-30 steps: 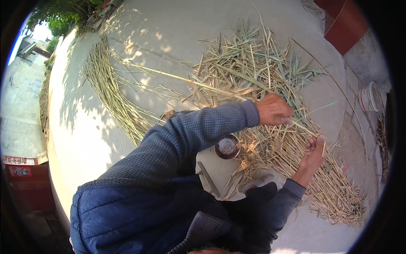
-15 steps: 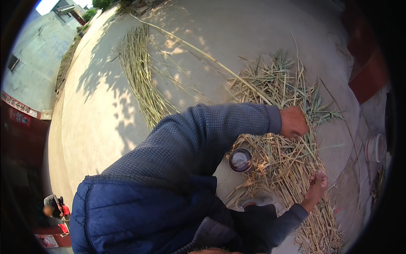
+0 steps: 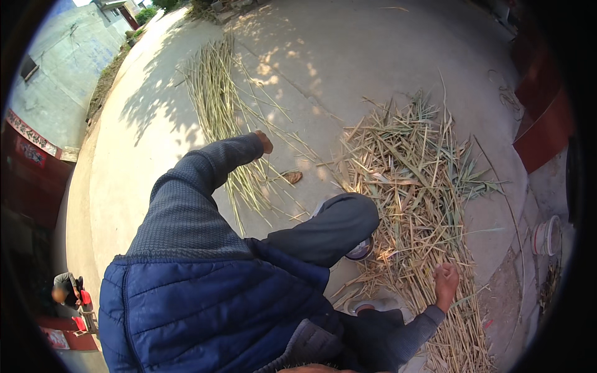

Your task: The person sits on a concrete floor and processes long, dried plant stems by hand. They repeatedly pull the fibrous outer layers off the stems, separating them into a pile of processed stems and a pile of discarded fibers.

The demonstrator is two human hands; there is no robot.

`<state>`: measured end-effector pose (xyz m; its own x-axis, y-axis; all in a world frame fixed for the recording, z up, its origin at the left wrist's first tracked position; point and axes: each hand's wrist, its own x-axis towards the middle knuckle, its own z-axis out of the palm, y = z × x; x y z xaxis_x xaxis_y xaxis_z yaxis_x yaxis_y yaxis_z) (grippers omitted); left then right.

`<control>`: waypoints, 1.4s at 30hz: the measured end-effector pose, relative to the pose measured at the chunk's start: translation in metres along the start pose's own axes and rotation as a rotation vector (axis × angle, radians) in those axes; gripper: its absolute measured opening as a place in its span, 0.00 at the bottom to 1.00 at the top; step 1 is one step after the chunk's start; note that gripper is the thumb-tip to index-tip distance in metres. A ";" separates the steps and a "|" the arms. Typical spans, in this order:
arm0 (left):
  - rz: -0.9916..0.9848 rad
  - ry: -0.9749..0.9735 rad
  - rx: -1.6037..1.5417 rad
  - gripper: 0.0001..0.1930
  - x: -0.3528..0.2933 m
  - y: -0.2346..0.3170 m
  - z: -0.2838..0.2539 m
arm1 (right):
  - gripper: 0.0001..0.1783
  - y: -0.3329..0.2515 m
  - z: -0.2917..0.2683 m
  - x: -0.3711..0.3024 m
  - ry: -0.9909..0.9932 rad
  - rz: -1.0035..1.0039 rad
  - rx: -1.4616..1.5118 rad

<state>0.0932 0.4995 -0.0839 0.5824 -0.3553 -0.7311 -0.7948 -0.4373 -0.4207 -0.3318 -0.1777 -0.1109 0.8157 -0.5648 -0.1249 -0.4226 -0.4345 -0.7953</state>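
Note:
My left hand (image 3: 264,143) reaches out over the right side of a long bundle of slender peeled stalks (image 3: 211,87) lying on the ground. Its fingers are mostly hidden, so whether it grips a stalk is unclear. To the right, my right hand (image 3: 446,283) is closed above a heap of dry leaves and stripped husks (image 3: 404,168). Anything inside those curled fingers is too small to make out. The heap spreads from beyond my knee down along my right side.
A dark round pot (image 3: 360,250) stands partly hidden behind my bent knee (image 3: 348,221). A small brown thing (image 3: 291,177) lies beside the bundle. A white bucket (image 3: 547,236) is at far right, with red panels (image 3: 547,133) beyond. Another person (image 3: 67,289) sits at lower left.
My left hand has swung left from the heap to the bundle; the long stalk stretching from it no longer shows separately. My right hand has shifted slightly left. My knee now covers part of the pot.

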 end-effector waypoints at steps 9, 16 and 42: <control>0.242 0.658 -0.227 0.19 0.011 0.070 -0.143 | 0.17 -0.043 0.001 -0.015 -0.065 0.088 -0.045; 0.605 1.044 -0.356 0.15 0.086 0.214 -0.324 | 0.22 -0.079 -0.015 -0.029 0.034 0.085 -0.177; 1.176 0.521 -0.232 0.10 0.221 0.456 -0.145 | 0.17 -0.103 0.030 -0.059 -0.220 -0.053 -0.362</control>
<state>-0.1162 0.1017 -0.3593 -0.3979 -0.8732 -0.2815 -0.8530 0.2392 0.4638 -0.3246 -0.0782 -0.0390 0.8884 -0.3886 -0.2444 -0.4571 -0.6996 -0.5493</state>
